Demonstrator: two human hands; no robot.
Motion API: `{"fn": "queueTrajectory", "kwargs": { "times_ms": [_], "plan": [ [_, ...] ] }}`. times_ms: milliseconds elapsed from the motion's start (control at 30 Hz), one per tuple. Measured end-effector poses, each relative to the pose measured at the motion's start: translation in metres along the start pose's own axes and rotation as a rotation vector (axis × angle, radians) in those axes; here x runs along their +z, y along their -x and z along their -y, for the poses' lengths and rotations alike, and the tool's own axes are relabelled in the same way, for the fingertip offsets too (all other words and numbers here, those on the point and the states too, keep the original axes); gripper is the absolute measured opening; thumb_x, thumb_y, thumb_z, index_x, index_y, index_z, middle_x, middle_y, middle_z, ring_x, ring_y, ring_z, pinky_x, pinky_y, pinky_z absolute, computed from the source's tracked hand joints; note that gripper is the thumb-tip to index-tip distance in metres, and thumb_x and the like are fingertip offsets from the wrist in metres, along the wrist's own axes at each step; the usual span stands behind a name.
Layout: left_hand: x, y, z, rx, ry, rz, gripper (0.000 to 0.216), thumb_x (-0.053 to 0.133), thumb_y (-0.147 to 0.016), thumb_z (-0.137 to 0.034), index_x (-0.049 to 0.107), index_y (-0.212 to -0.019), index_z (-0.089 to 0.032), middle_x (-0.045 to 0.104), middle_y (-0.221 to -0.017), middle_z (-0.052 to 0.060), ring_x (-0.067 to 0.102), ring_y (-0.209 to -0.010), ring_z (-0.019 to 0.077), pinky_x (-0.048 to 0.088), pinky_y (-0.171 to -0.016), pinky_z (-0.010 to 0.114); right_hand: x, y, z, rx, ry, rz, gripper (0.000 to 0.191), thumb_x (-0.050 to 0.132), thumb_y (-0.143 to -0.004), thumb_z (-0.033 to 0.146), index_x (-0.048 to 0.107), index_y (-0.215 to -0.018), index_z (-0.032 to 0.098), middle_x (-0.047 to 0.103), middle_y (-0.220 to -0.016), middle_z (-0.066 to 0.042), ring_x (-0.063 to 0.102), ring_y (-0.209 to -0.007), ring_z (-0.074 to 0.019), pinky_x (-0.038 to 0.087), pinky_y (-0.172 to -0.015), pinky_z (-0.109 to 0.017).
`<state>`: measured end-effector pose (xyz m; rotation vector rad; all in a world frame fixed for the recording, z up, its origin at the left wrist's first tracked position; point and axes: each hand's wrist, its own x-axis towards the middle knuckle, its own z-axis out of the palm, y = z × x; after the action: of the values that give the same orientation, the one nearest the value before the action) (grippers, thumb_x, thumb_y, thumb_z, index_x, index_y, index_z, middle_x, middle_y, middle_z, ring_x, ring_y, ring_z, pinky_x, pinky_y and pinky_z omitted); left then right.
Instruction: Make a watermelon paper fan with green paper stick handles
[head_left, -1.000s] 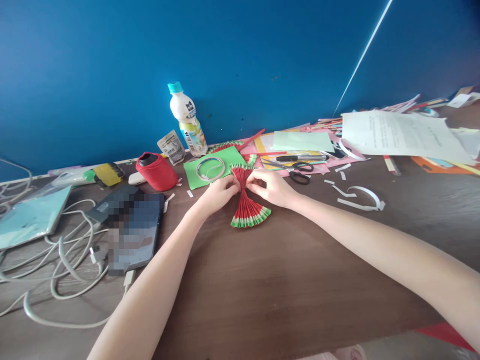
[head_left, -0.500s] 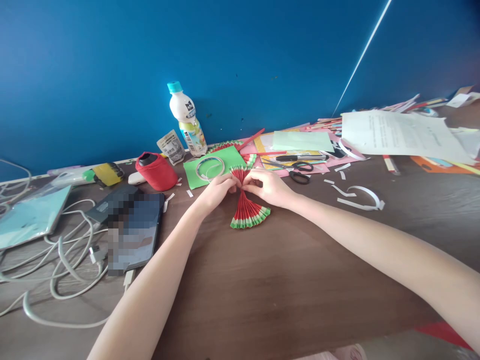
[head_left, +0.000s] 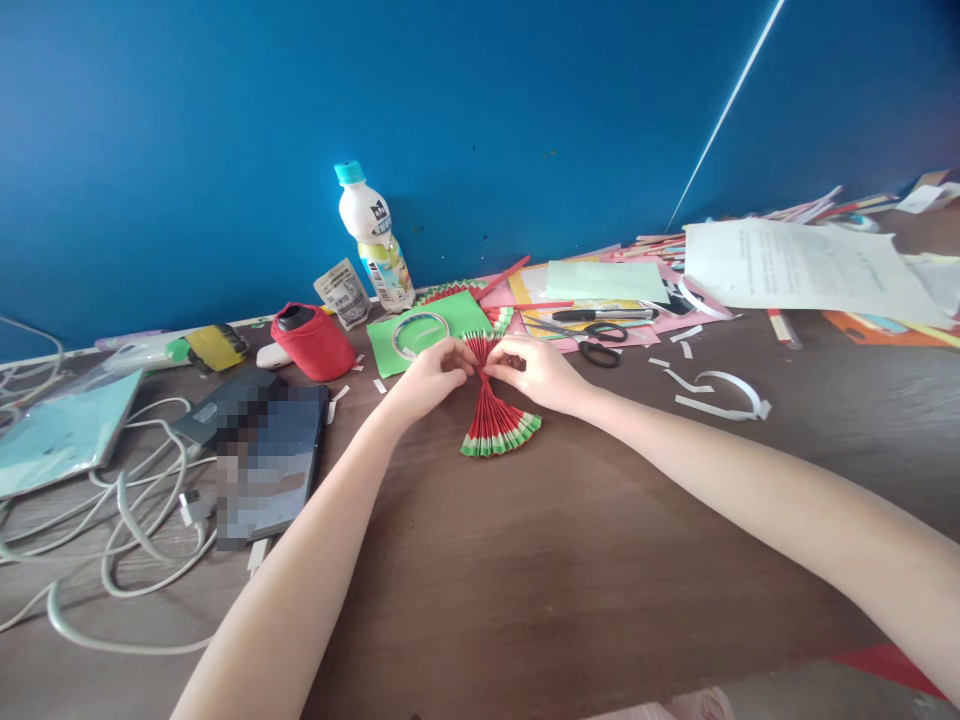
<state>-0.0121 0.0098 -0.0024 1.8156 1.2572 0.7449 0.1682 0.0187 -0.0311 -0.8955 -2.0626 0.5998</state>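
A pleated red paper fan [head_left: 496, 422] with a white and green rim lies on the brown table [head_left: 570, 560], pinched at its waist. My left hand [head_left: 427, 378] grips that waist from the left, fingers closed. My right hand [head_left: 538, 372] pinches it from the right, fingers closed too. The fan's lower half spreads toward me; its upper half shows between my fingertips. Right behind my left hand, a clear tape ring [head_left: 420, 335] rests on a green sheet [head_left: 433, 322].
Black scissors [head_left: 600, 345] and a marker [head_left: 600, 315] lie on coloured papers behind my right hand. A drink bottle [head_left: 373, 240] stands at the blue wall. A red pouch [head_left: 313, 342], a tablet [head_left: 262, 455] and white cables [head_left: 127, 520] are at left. White paper strips [head_left: 716, 393] lie right.
Both hands have edged slightly closer together on the fan's waist. The fan stays in the same place.
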Motion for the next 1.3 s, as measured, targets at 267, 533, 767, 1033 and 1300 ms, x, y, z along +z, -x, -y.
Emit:
{"fn": "queueTrajectory", "kwargs": {
  "times_ms": [267, 533, 767, 1033, 1300],
  "plan": [
    [0.001, 0.0, 0.003, 0.063, -0.138, 0.123, 0.016, 0.055, -0.062, -0.018, 0.055, -0.078, -0.016, 0.057, -0.073, 0.0, 0.052, -0.067, 0.0116, 0.043, -0.064, 0.026, 0.001, 0.0, -0.001, 0.002, 0.003, 0.009, 0.011, 0.057, -0.079, 0.019, 0.055, -0.068, 0.017, 0.053, -0.066, 0.0, 0.045, -0.067, -0.0134, 0.035, -0.062, -0.027],
    [0.002, 0.002, -0.002, 0.071, -0.168, 0.111, 0.012, 0.058, -0.07, -0.026, 0.054, -0.076, -0.017, 0.056, -0.072, -0.001, 0.049, -0.065, 0.011, 0.039, -0.061, 0.025, 0.0, 0.0, -0.001, 0.007, -0.008, 0.008, 0.01, 0.057, -0.079, 0.019, 0.055, -0.069, 0.017, 0.053, -0.066, 0.0, 0.046, -0.068, -0.0132, 0.035, -0.061, -0.027],
    [0.003, 0.001, -0.002, 0.058, -0.123, 0.124, 0.018, 0.063, -0.066, -0.03, 0.053, -0.073, -0.017, 0.055, -0.069, -0.002, 0.048, -0.064, 0.0111, 0.038, -0.061, 0.025, 0.0, 0.0, 0.0, 0.022, -0.023, 0.007, 0.01, 0.057, -0.079, 0.02, 0.056, -0.069, 0.017, 0.053, -0.067, -0.001, 0.046, -0.068, -0.0136, 0.035, -0.061, -0.027],
    [0.006, 0.003, -0.008, 0.032, -0.188, 0.063, 0.016, 0.061, -0.071, -0.031, 0.054, -0.071, -0.017, 0.056, -0.069, -0.003, 0.046, -0.063, 0.0108, 0.037, -0.063, 0.025, -0.001, 0.001, 0.001, 0.036, -0.026, 0.008, 0.011, 0.057, -0.079, 0.02, 0.056, -0.069, 0.017, 0.053, -0.067, -0.001, 0.047, -0.069, -0.0138, 0.036, -0.061, -0.027],
    [0.009, 0.003, -0.006, 0.044, -0.194, 0.001, 0.014, 0.055, -0.075, -0.03, 0.056, -0.072, -0.017, 0.058, -0.072, -0.001, 0.048, -0.066, 0.0122, 0.037, -0.065, 0.025, 0.0, 0.001, 0.0, 0.047, -0.049, 0.006, 0.013, 0.056, -0.08, 0.023, 0.055, -0.069, 0.017, 0.054, -0.069, -0.001, 0.048, -0.071, -0.0143, 0.036, -0.063, -0.027]
  ]
}}
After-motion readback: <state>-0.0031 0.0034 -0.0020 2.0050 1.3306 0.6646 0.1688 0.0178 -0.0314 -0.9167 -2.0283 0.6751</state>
